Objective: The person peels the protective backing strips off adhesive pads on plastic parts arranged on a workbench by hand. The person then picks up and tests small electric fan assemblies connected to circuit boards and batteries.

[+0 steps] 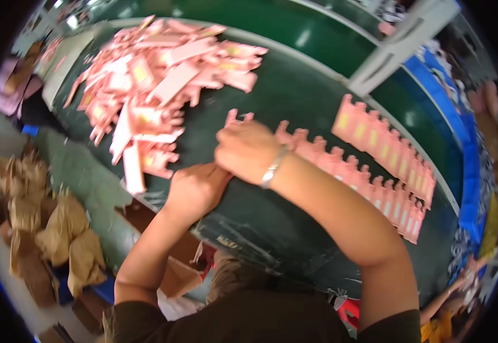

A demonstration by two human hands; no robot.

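My right hand [250, 150], with a silvery bracelet at the wrist, is closed over a flat pink carton [239, 116]. Only the notched top of that carton shows past the knuckles. Close against it on the near side, my left hand [199, 191] has its fingers curled together; what they pinch, if anything, is hidden. To the right, overlapping pink cartons [340, 163] lie in a slanting row. Beyond them runs a second row of pink cartons [383, 143] with yellowish panels. A large jumbled heap of pink cartons [146, 77] fills the far left of the table.
The dark green table [294, 228] has a curved-looking pale edge. A grey metal post [403, 46] rises at its far right side. Brown paper-wrapped bundles [69, 234] and an open cardboard box [175, 257] stand at lower left. Other people are at both sides.
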